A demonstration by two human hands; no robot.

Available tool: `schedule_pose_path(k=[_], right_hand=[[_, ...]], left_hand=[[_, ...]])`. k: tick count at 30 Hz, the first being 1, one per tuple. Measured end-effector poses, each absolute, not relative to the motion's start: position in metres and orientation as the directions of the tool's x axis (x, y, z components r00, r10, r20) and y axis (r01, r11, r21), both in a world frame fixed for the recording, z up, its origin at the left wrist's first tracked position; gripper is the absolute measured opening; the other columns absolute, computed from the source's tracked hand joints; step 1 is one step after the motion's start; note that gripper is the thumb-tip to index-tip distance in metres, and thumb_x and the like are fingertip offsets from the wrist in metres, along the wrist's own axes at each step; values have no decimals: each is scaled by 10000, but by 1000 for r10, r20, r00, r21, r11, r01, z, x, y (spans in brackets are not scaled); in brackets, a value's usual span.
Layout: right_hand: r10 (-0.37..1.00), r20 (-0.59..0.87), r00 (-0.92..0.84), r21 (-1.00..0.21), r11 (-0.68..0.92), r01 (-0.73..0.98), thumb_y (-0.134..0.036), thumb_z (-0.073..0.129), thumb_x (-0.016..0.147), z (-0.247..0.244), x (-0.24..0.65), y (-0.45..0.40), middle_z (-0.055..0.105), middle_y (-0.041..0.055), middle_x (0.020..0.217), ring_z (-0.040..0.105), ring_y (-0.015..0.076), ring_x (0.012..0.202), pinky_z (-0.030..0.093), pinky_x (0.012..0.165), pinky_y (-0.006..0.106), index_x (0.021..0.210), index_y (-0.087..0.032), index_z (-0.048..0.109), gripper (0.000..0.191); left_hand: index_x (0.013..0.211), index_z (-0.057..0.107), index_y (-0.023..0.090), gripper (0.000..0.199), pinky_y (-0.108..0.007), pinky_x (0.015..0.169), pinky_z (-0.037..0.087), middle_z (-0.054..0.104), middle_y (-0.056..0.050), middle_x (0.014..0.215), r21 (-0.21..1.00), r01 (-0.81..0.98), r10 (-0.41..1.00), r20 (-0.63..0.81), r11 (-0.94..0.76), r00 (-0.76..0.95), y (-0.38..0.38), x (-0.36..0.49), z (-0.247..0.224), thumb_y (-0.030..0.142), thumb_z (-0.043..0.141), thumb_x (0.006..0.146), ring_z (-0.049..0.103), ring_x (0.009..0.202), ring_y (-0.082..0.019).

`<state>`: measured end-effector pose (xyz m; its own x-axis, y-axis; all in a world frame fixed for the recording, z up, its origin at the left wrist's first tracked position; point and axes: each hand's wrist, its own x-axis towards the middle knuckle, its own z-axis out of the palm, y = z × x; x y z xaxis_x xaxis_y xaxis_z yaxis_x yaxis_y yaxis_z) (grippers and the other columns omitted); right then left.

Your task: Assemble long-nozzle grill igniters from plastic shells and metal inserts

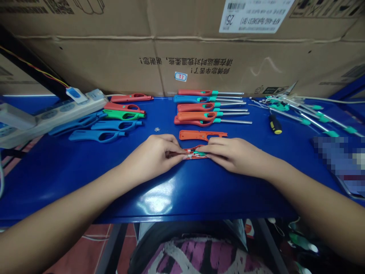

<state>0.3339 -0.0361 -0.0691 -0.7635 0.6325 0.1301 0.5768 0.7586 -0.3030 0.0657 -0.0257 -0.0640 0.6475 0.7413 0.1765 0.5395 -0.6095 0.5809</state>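
Between my two hands, low on the blue table, lies an opened orange lighter casing half [196,156] with white wires and a green part inside. My left hand [156,154] pinches its left end, thumb and fingers at the white wires. At the other end, my right hand [232,154] has its fingers closed near the green part; the palm hides that end of the casing. Just behind them rests a second orange casing half [189,135], its inner side facing up. Farther back, several assembled lighters [196,107] with metal tubes lie stacked in a row.
Red, green and blue lighter casings [107,125] lie at the left beside a white power strip [61,112]. Small screws [157,129] sit left of centre. A screwdriver [275,125] and loose metal tubes [310,114] lie at the right. A cardboard box [114,64] stands behind.
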Motion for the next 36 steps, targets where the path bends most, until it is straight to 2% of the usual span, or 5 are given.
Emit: schedule_pose_path(k=[5,18,27,32,36], right_hand=[[652,137,-745,-403,724,560,-227,489,1019,-68,336,-34,703,65,1121,667,172,954,500,813,285,1301,-210,636,318],[582,68,-810,-64,813,579,-154,480,982,-68,334,-38,654,64,1039,599,168,744,402,572,254,1429,-336,575,492],[697,262,-667,-419,705,572,-175,417,1008,-61,338,-34,679,89,1084,653,189,948,524,821,316,1330,-210,637,391],[840,249,-482,-323,542,776,-252,545,944,-64,350,-22,632,96,1120,640,221,903,521,744,355,1089,-211,693,211],[855,186,-483,-412,515,752,-283,598,915,-71,357,-12,597,83,1063,628,205,893,529,792,366,977,-201,692,139]], left_hand=[[1047,806,221,186,-245,630,477,727,-31,886,599,571,755,87,-561,650,-24,63,-58,253,675,919,656,712,-136],[904,820,224,126,-219,573,438,738,-7,806,665,596,809,21,-450,588,-18,63,-64,309,743,852,616,630,-112],[891,814,203,160,-217,556,469,760,-22,801,661,592,799,20,-461,601,-17,62,-56,325,733,827,632,603,-119],[928,805,197,211,-215,529,486,776,-31,860,686,583,827,48,-435,560,-17,62,-53,365,713,840,648,593,-123],[909,788,189,186,-215,527,457,763,-20,857,631,616,857,163,-472,490,-21,62,-48,325,664,882,632,592,-112]])
